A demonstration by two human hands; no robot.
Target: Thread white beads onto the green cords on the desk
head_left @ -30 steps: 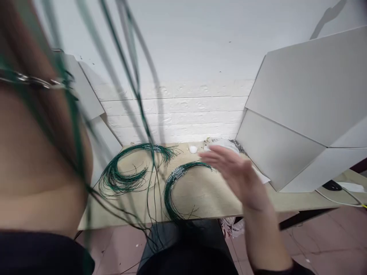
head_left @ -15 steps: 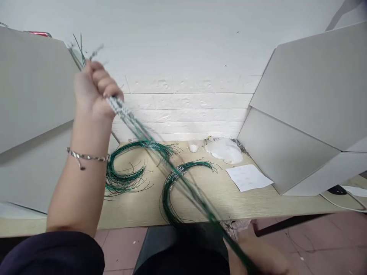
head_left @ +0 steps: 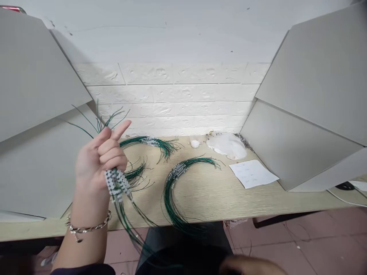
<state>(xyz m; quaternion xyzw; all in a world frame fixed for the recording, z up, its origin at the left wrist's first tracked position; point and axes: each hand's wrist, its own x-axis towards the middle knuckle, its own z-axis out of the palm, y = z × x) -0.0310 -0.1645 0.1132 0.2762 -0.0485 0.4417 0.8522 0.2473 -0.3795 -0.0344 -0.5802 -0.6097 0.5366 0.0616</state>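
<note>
My left hand [head_left: 107, 154] is closed round a bundle of thin green wires [head_left: 124, 219]. Their loose ends fan out above the fist, while the forefinger points up and away. Just below the palm, a cluster of small white bead-like pieces [head_left: 116, 185] sits on the wires, and the lengths beneath hang over the table's front edge. Only a blurred part of my right hand [head_left: 252, 265] shows at the bottom edge, with its fingers hidden. A curved wire bundle [head_left: 169, 191] with similar white pieces lies mid-table. Another bundle [head_left: 169, 147] curves behind my left hand, which partly covers it.
Grey-white panels stand on the left [head_left: 43, 76] and right [head_left: 318, 84] of the wooden table [head_left: 212, 198]. Near the brick-patterned wall are a white bag [head_left: 226, 145] and a small white lump [head_left: 195, 143]. A paper slip [head_left: 254, 173] lies by the right panel.
My left hand has come down, and its forefinger now sticks out. The wires, stretched taut towards my right hand before, now hang slack. My right hand has sunk mostly out of view.
</note>
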